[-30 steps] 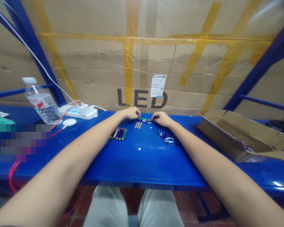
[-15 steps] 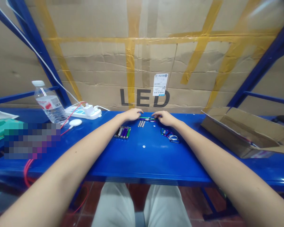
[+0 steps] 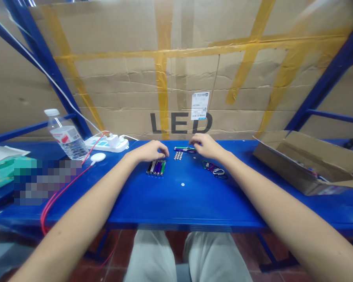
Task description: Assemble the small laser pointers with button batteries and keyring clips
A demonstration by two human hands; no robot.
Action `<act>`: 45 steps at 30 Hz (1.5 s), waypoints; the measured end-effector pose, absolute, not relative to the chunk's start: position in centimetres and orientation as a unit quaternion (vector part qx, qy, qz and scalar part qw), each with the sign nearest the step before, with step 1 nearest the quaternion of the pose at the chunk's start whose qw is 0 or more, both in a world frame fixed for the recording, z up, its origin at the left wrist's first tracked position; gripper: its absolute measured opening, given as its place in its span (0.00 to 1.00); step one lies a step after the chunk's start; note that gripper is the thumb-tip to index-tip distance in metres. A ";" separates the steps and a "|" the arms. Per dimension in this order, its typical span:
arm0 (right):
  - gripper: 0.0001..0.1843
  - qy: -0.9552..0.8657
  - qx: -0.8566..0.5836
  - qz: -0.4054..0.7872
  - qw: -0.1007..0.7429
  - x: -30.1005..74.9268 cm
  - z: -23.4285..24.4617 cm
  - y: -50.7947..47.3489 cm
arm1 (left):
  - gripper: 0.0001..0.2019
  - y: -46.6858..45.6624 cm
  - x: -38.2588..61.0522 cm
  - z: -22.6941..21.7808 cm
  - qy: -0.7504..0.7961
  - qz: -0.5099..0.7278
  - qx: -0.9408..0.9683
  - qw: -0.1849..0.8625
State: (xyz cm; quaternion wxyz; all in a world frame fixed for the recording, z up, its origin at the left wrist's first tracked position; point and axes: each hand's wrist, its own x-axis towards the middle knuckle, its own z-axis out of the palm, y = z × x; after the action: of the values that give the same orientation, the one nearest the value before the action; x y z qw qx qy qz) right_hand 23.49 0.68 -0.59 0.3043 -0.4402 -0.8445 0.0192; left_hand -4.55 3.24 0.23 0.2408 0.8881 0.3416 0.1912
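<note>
My left hand (image 3: 152, 151) hangs with curled fingers just behind a row of slim metal mini flashlights (image 3: 156, 167) in purple, silver and green, and holds nothing. My right hand (image 3: 204, 146) rests at the far edge of the blue table (image 3: 182, 207), its fingertips next to two or so slim flashlights (image 3: 184, 149) lying crosswise. It holds nothing that I can see. A small cluster of silver button cells (image 3: 178, 155) lies between my hands. To the right lie several coloured carabiner clips (image 3: 214, 170).
At the left stand a water bottle (image 3: 67, 138), a white power strip (image 3: 106, 143) and a round white charger (image 3: 98, 157) with a red cable. A green packet (image 3: 6, 172) lies at far left. An open cardboard box (image 3: 302, 164) sits at right, before a taped cardboard wall.
My left hand has drawn back and left, away from the crosswise flashlights, to above the row. My right hand has lifted slightly. The view has shifted a little to the left.
</note>
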 end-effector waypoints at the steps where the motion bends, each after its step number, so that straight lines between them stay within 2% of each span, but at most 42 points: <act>1: 0.18 -0.852 -0.425 0.015 0.305 22.6 -0.4 0.0 | 0.08 3.2 -4.6 0.2 0.340 0.193 0.890 0.236; 7: 0.20 -0.938 -0.283 0.030 0.199 16.6 -0.7 -4.2 | 0.09 2.7 -4.6 -0.2 0.336 0.161 0.906 0.202; 15: 0.18 -0.946 -0.277 0.032 0.163 15.8 -2.1 -4.1 | 0.09 2.6 -4.2 -0.9 0.329 0.175 0.904 0.211; 22: 0.15 -0.937 -0.309 0.069 0.144 16.3 -1.0 -4.5 | 0.08 1.7 -3.2 -1.0 0.329 0.166 0.909 0.194; 27: 0.10 -0.915 -0.372 0.137 0.077 18.4 0.6 -5.3 | 0.09 0.6 -2.5 -0.6 0.320 0.144 0.915 0.197; 32: 0.09 -0.886 -0.436 0.144 0.064 19.6 1.6 -5.5 | 0.10 0.3 -2.1 -0.7 0.330 0.180 0.908 0.182; 35: 0.16 -0.869 -0.475 0.134 0.025 19.0 1.7 -5.6 | 0.13 0.6 -2.0 -1.0 0.342 0.212 0.906 0.129; 41: 0.05 -0.851 -0.507 0.119 -0.066 19.0 2.3 -5.6 | 0.27 1.2 -1.4 -1.9 0.292 0.164 0.941 0.048; 45: 0.04 -0.823 -0.541 0.153 -0.084 21.4 3.2 -5.4 | 0.28 1.3 -0.9 -2.2 0.281 0.130 0.950 0.023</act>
State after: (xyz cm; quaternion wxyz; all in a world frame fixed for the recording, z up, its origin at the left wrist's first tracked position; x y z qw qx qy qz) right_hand 21.43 -5.41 3.17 -0.0835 -0.5410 -0.8228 0.1532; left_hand -0.90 1.28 -2.20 0.0235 0.9505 0.2813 0.1301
